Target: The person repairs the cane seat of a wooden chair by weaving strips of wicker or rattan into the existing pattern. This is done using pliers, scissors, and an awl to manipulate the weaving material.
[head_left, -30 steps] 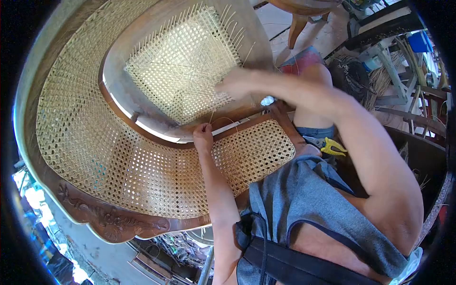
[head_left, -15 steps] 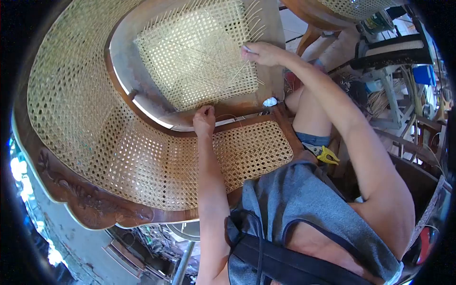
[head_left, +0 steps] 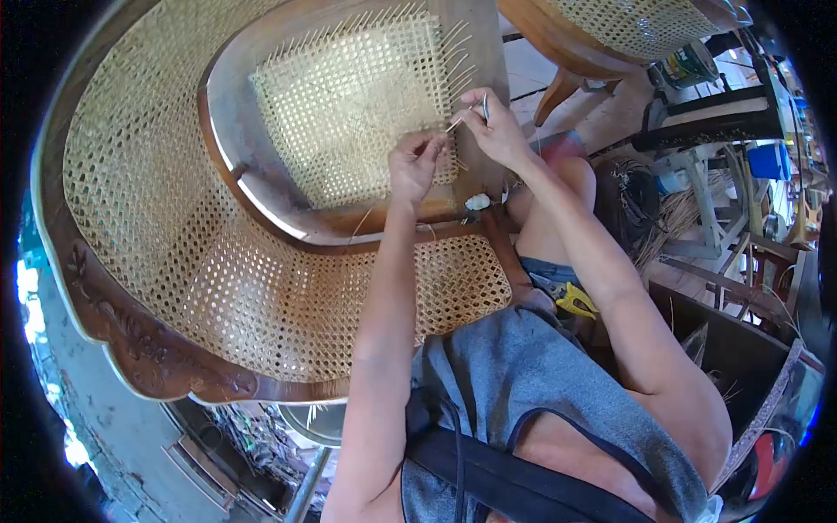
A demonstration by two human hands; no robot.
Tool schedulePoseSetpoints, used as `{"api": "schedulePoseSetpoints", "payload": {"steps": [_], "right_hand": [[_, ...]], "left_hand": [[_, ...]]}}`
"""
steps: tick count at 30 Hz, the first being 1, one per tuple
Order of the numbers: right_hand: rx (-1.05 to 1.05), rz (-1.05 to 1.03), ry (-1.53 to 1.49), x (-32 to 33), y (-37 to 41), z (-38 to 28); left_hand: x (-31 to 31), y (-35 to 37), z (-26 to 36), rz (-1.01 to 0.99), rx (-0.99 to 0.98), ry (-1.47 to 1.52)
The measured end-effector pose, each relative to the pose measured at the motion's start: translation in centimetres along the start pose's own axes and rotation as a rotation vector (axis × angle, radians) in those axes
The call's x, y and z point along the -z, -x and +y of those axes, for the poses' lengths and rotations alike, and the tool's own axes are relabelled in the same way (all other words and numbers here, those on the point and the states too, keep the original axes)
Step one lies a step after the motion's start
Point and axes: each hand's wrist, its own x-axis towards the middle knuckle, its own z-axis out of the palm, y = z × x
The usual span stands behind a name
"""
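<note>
A pale woven cane panel point(head_left: 349, 105) is set in the wooden seat frame point(head_left: 475, 70), with loose strand ends standing up along its far and right edges. Over its lower right part, my left hand point(head_left: 412, 166) is closed, thumb and fingers pinched on a thin cane strand. Close to its fingertips, my right hand point(head_left: 497, 135) is closed around a slim metal tool point(head_left: 486, 106), partly hidden by the fingers. A thin pale length shows between the two hands. Below the left hand, a loose strand point(head_left: 361, 223) curves over the frame's edge.
The curved cane backrest point(head_left: 148, 174) with carved wood wraps around the left and front. A white lump point(head_left: 477, 202) sits at the frame's corner. Yellow-handled pliers point(head_left: 575, 301) lie by my leg. Another cane chair point(head_left: 602, 35), a can point(head_left: 689, 65) and a blue container point(head_left: 769, 161) stand beyond.
My left hand has moved up and right from the frame's near edge onto the cane panel. My right hand has shifted slightly right and down, and the hands are now close together.
</note>
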Motion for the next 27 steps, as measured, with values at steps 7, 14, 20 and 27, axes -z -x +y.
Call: {"api": "schedulePoseSetpoints", "payload": {"steps": [7, 14, 20, 27], "right_hand": [[-0.166, -0.560, 0.633, -3.9, 1.0, 1.1], [-0.064, -0.660, 0.691, -8.8, 1.4, -0.3], [0.015, -0.683, 0.864, -9.5, 0.9, -3.0], [0.085, -0.616, 0.897, -11.8, 0.7, -2.4]], "left_hand": [[7.2, 4.0, -6.9, 0.147, 0.132, 0.138], [6.8, 4.8, -5.3, 0.257, 0.221, -0.373], [6.3, 4.6, -6.8, 0.300, 0.185, -0.370], [6.2, 4.3, -8.0, 0.206, 0.119, -0.527]]}}
